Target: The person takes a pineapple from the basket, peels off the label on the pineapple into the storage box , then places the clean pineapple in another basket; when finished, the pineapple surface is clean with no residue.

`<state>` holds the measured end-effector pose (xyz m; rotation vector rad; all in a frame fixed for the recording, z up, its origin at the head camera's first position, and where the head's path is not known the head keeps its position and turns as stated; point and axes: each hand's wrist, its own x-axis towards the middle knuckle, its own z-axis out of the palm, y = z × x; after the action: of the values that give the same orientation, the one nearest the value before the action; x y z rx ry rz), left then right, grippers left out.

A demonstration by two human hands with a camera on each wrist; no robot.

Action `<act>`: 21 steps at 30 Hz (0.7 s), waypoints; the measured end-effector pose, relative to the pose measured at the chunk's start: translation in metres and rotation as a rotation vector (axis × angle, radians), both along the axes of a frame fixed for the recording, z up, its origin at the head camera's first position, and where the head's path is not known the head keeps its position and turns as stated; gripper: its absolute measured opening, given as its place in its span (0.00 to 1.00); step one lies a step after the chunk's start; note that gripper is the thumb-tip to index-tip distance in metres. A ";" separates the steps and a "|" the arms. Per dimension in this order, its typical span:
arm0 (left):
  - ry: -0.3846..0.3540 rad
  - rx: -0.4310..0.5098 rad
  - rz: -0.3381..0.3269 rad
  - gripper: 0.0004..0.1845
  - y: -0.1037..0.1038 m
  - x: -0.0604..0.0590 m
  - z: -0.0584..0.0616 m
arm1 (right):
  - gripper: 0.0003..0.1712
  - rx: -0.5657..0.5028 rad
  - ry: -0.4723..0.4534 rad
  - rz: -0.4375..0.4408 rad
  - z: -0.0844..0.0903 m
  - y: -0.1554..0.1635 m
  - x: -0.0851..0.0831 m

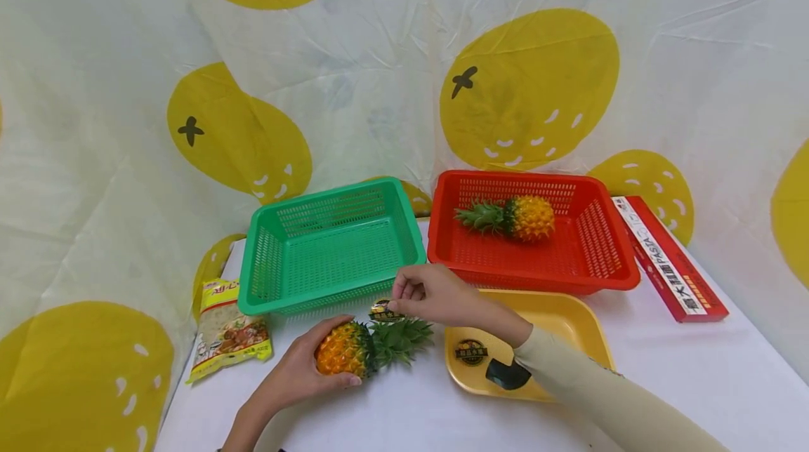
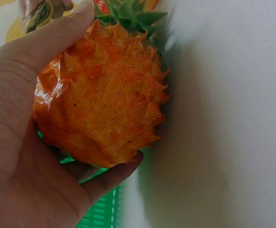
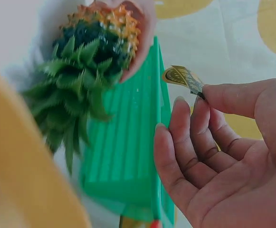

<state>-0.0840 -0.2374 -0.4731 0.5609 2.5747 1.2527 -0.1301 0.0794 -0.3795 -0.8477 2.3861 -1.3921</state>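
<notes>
A small orange pineapple [image 1: 344,349] with a green crown [image 1: 399,341] lies on the white table, and my left hand [image 1: 302,368] grips its body [image 2: 104,95]. Just above the crown, my right hand [image 1: 425,294] pinches a small black and gold label [image 1: 381,310] between thumb and forefinger. The right wrist view shows the label [image 3: 184,77] held at the fingertips [image 3: 209,92], apart from the pineapple [image 3: 99,38]. A second pineapple [image 1: 515,217] lies in the red basket [image 1: 607,255].
A green basket [image 1: 329,245] stands behind the hands, left of the red one. A yellow tray [image 1: 569,322] with a black and gold sticker [image 1: 471,351] sits under my right forearm. A snack bag [image 1: 229,329] lies at the left, a red pasta box [image 1: 670,259] at the right.
</notes>
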 end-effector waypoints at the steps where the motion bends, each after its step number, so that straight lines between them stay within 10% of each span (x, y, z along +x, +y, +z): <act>1: 0.002 -0.002 0.001 0.52 0.000 0.000 0.000 | 0.06 -0.006 -0.013 -0.004 0.000 0.006 0.000; 21: -0.029 0.013 0.002 0.51 0.000 0.001 0.002 | 0.08 0.109 -0.143 -0.023 -0.022 0.094 0.009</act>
<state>-0.0830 -0.2375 -0.4711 0.5396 2.5459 1.2695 -0.1208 0.1734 -0.4018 -0.6714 2.3456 -1.2725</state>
